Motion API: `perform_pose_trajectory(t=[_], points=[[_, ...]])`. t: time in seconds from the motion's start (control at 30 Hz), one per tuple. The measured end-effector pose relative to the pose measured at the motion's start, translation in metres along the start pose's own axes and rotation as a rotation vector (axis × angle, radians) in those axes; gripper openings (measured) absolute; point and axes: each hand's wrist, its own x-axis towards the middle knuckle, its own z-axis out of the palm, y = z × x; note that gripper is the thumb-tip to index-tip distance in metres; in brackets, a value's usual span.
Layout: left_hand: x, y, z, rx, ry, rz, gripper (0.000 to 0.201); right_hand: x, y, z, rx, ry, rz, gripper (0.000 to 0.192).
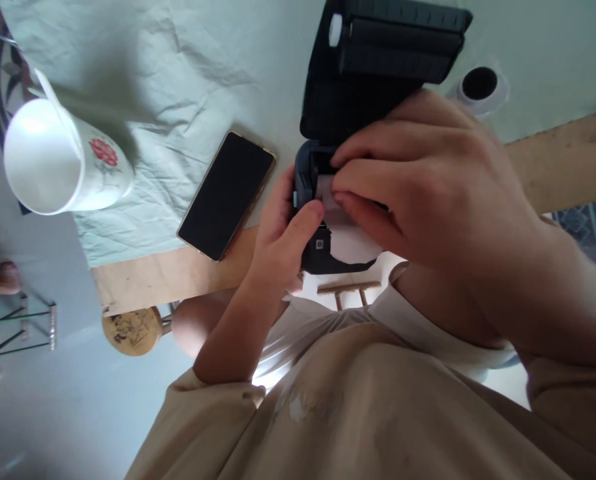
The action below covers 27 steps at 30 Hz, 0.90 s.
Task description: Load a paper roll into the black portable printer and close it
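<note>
A small dark label printer [307, 175] is held over the table's front edge, its black lid [328, 100] swung open away from me. A dark roller block [403, 40] with a white knob shows on the lid. White paper [351, 241] lies in the printer's bay and sticks out toward me. My left hand [285, 230] grips the printer's left side, thumb on the edge of the bay. My right hand [428, 173] reaches in from the right, fingertips closed together on the paper; the hand hides the printer's right side.
On the wrinkled pale green cloth [178, 73] lie a phone [227, 195] and a tipped-looking white cup [105, 177] with a red flower. A white roll with a dark centre [479, 85] stands at right. Below are the wooden table edge [173, 275] and a round stool [132, 330].
</note>
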Motion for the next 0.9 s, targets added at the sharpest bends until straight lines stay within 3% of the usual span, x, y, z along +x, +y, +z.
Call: perform_pose_trajectory(t=[0.13,0.4,0.57,0.7,0.8,0.9], points=[[0.000,-0.004,-0.002,-0.015,-0.045,0.034,0.038,-0.003,-0.007,-0.002,-0.096,-0.049,0.077,0.026],[-0.001,-0.004,-0.010,0.047,-0.124,0.056,0.042,-0.002,0.002,0.000,-0.141,-0.062,0.020,0.023],[-0.003,-0.004,-0.009,-0.016,-0.092,0.073,0.037,-0.006,0.010,-0.001,0.031,0.091,-0.065,0.031],[-0.006,0.000,-0.003,-0.093,-0.056,0.037,0.032,-0.020,0.016,-0.004,0.118,0.240,-0.142,0.024],[-0.007,0.004,0.001,-0.138,-0.047,0.012,0.027,-0.026,0.017,-0.009,0.248,0.216,-0.090,0.021],[-0.007,0.006,0.003,-0.172,-0.006,-0.024,0.026,-0.029,0.017,-0.016,0.653,0.131,-0.033,0.030]])
